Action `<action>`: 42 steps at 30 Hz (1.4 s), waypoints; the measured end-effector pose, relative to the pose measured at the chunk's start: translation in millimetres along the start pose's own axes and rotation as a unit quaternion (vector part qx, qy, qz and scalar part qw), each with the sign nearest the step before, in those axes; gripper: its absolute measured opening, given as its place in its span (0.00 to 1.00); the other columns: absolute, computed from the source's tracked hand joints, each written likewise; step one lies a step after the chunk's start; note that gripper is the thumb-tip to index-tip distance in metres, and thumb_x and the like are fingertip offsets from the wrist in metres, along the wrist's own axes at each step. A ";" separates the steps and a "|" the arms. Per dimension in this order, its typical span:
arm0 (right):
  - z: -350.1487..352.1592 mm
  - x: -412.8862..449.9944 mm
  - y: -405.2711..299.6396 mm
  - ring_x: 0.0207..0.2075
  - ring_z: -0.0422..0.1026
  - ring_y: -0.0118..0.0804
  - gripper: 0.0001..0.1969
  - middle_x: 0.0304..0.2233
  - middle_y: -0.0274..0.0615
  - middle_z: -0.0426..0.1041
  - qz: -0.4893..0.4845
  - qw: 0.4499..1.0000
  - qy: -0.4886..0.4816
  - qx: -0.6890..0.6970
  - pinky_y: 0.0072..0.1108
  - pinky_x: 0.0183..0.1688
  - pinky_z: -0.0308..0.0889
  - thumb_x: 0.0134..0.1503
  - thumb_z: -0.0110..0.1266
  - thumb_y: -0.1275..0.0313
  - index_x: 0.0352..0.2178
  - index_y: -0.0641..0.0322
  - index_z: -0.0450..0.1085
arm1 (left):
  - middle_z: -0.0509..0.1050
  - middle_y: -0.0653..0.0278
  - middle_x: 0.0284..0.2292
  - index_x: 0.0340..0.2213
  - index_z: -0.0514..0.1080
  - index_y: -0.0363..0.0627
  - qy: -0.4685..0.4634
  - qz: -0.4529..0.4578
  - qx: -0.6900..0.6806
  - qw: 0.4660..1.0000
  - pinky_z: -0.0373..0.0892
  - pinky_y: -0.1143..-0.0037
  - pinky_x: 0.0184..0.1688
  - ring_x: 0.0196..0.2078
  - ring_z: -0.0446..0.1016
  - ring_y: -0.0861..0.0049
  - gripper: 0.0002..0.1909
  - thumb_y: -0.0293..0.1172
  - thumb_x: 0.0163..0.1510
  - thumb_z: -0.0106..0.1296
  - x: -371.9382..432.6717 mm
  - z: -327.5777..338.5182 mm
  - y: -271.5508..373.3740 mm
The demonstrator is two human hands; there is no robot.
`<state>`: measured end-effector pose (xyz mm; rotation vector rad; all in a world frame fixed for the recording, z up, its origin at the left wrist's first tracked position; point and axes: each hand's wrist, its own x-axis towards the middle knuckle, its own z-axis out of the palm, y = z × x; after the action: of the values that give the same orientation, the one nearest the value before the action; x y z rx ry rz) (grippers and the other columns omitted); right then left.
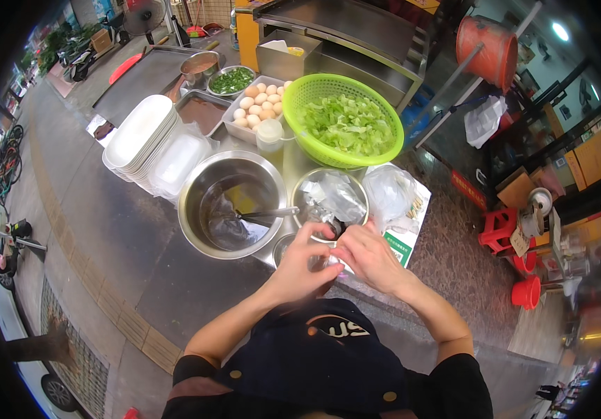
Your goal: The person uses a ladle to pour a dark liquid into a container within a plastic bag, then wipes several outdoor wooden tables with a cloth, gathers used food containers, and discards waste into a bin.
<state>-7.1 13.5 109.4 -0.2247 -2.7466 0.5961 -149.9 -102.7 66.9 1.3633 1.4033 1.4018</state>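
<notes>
My left hand (303,267) and my right hand (371,256) come together in front of my apron, at the near edge of the metal work table. The left thumb and fingers curve apart, their tips close to the right fingertips. The right fingers are bent inward. Whether a thin, clear item lies between them is too hard to see. Just beyond them stands a steel bowl (294,195) containing crumpled silver packets (340,196). A large steel pot (189,209) with dark liquid and a ladle (269,213) is to the left. A small metal container (282,249) is partly hidden by my left hand.
Behind are a green colander (396,141) of chopped lettuce, a tub of eggs (258,102), a squeeze bottle (270,139) and chopped greens (232,81). Stacked white trays (140,131) stand left. A clear plastic bag (389,191) lies right. A red bucket (489,52) hangs upper right.
</notes>
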 end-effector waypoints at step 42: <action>30.7 -29.9 -4.2 0.21 0.64 0.23 0.06 0.17 0.35 0.66 0.268 0.905 0.201 0.262 0.15 0.27 0.60 0.46 0.54 0.79 0.29 0.66 0.70 | 0.60 0.59 0.37 0.26 0.71 0.40 0.178 0.077 0.082 0.978 0.64 0.77 0.37 0.38 0.65 0.72 0.07 0.22 0.40 0.56 17.9 35.9 -23.4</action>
<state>10.0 -8.3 76.6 -0.8721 -2.0204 1.2413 -122.8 -74.4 42.0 1.3963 1.7063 1.7296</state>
